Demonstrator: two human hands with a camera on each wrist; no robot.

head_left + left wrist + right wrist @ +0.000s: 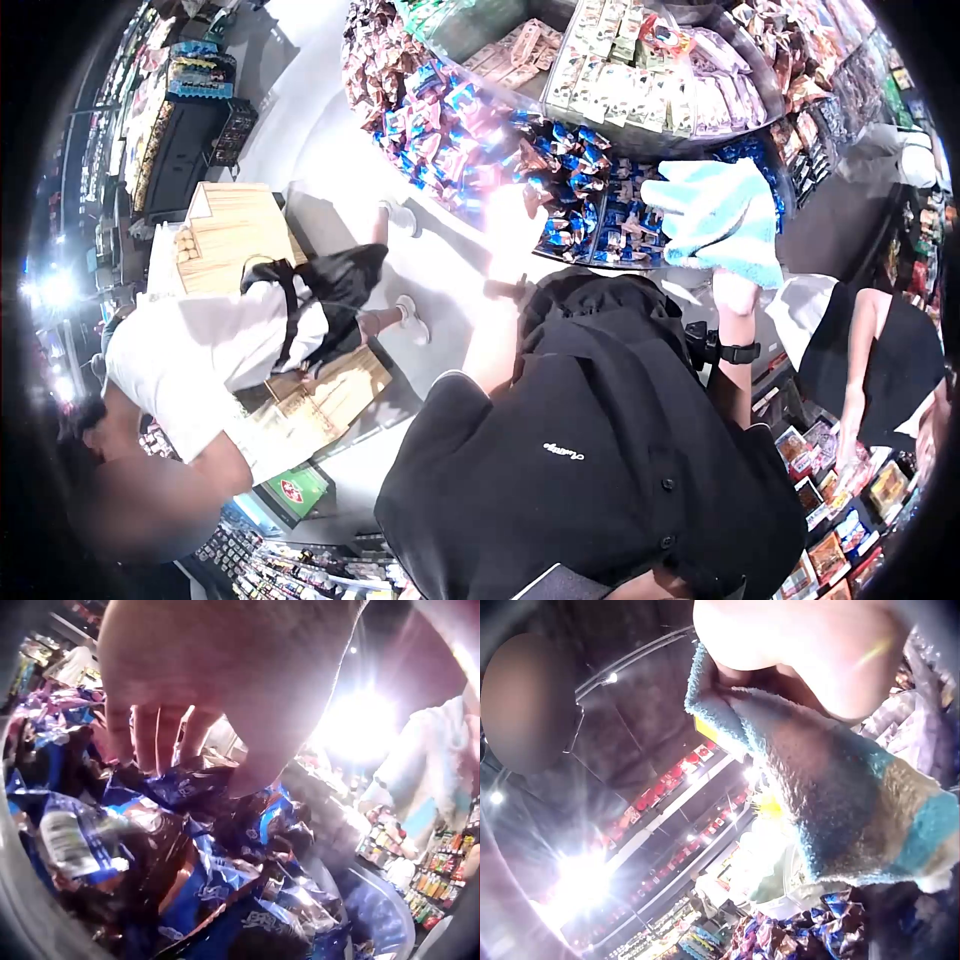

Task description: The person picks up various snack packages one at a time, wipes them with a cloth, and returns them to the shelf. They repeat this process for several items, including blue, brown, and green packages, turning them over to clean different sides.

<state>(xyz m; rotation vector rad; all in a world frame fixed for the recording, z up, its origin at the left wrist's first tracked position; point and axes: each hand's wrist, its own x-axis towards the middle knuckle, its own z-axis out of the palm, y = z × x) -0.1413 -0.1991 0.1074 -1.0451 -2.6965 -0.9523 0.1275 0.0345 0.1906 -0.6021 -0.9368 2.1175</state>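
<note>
My left hand (217,682) reaches down into a heap of blue-and-brown wrapped candies (217,900). Its fingers and thumb close on a dark blue wrapped candy (191,784) at the top of the heap. Glare washes out this left hand (515,220) in the head view. My right hand (802,652) grips a fluffy towel (855,802) with blue and pale stripes. In the head view the towel (725,215) drapes over most of that hand, beside the round display's near edge, above bins of blue-wrapped candies (625,215).
A tiered round display holds pale packets (605,65) and pink-and-blue wrapped sweets (440,130). On the left a person in a white shirt (200,330) bends by cardboard boxes (240,230). Another person in a dark top (870,350) stands at right near packaged goods (830,550).
</note>
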